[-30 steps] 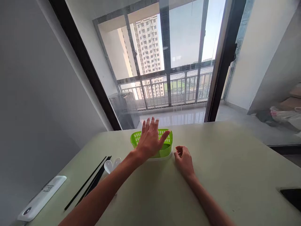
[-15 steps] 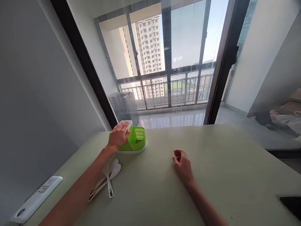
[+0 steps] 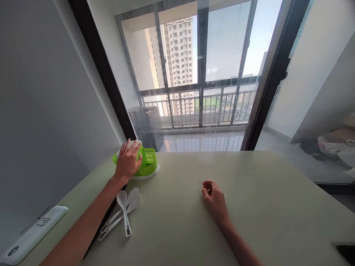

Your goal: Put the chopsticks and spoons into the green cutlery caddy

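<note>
At the far left of the table stands a bright green utensil holder [image 3: 148, 168] with a pale base and a slotted basket side. My left hand [image 3: 128, 159] rests on its white upper part, fingers spread and thumb apart. Below that hand lie several white spoons and spatula-like utensils, fanned over each other, among them a white spoon [image 3: 124, 212] with a printed handle end. A dark, long, thin thing [image 3: 93, 246] shows partly beside my left forearm. My right hand [image 3: 214, 195] rests on the table with its fingers curled towards the thumb, nothing visible in them.
A long white device [image 3: 36, 232] lies along the pale green table's [image 3: 172, 225] left edge. A black object [image 3: 346, 253] sits at the right edge. Behind the table are a dark-framed glass door and a balcony; white bags [image 3: 332, 146] lie at the right.
The green holder has shifted left along the table with my left hand, whose fingers are now more spread. My right hand stays nearly in place. The view has shifted slightly.
</note>
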Tool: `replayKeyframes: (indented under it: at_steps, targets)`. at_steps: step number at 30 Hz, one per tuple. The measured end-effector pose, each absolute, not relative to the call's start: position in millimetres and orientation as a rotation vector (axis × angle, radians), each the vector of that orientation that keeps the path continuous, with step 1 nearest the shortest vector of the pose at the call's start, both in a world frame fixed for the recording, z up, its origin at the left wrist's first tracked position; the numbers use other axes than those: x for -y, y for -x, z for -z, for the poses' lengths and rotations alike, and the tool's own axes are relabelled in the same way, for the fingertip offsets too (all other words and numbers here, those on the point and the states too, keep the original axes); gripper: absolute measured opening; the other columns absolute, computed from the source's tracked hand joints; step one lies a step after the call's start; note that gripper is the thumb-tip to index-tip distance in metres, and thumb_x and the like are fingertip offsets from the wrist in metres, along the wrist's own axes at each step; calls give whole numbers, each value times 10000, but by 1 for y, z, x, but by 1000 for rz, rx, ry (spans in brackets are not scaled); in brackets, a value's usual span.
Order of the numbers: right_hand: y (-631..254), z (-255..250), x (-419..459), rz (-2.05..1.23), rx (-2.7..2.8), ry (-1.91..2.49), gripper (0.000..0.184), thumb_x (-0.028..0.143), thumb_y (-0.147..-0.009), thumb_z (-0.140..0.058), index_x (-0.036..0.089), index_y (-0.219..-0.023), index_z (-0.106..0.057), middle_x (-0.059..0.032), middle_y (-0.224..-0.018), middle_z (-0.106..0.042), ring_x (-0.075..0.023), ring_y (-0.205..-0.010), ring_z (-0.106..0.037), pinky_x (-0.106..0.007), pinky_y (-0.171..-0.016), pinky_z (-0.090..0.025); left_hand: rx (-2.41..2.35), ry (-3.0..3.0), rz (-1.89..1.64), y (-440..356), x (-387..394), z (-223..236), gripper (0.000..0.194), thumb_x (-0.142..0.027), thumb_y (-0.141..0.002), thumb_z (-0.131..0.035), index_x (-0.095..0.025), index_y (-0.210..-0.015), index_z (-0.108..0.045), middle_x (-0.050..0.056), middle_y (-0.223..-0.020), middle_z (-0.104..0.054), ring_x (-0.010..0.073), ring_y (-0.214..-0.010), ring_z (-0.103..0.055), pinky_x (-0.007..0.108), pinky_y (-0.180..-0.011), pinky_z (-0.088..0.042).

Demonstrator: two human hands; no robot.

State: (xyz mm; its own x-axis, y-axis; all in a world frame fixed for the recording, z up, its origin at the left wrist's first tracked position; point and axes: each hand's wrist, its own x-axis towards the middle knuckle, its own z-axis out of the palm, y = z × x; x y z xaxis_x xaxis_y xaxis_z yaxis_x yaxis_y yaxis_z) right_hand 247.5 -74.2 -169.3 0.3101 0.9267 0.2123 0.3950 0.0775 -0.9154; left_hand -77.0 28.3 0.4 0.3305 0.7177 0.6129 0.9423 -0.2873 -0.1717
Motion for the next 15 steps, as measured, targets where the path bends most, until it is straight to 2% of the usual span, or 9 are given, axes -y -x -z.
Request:
replayKeyframes:
  at_steps: [2, 9, 15]
  targets:
    - [-248, 169, 75, -625, 1274, 1520, 177, 291, -822, -484, 208, -936, -591, -62, -928, -686, -200, -778, -635, -319, -740, -482, 1345, 2240, 687, 46, -10, 16, 482, -282, -987, -418, -148, -1447, -470, 90, -1531, -474, 285, -1527, -207, 523, -1241, -213]
    - [-247, 165, 80, -591, 1351, 1509, 145, 274, -840, -477, 219, -895, -600, -43, -906, -678, -189, -774, -631, -301, -729, -482, 1313, 2947, 848, -58, 50, 92, 431, -391, -1026, -431, -255, -1434, -464, 61, -1546, -461, 222, -1481, -341, 462, -1206, -354]
    - [-242, 162, 86, -620, 1609, 1436, 197, 239, -884, -453, 241, -844, -646, -20, -909, -679, -175, -795, -621, -274, -723, -454, 1333, 3251, 862, -66, 72, 126, 443, -346, -1027, -430, -247, -1459, -440, 71, -1473, -549, 192, -1411, -455, 401, -1181, -406]
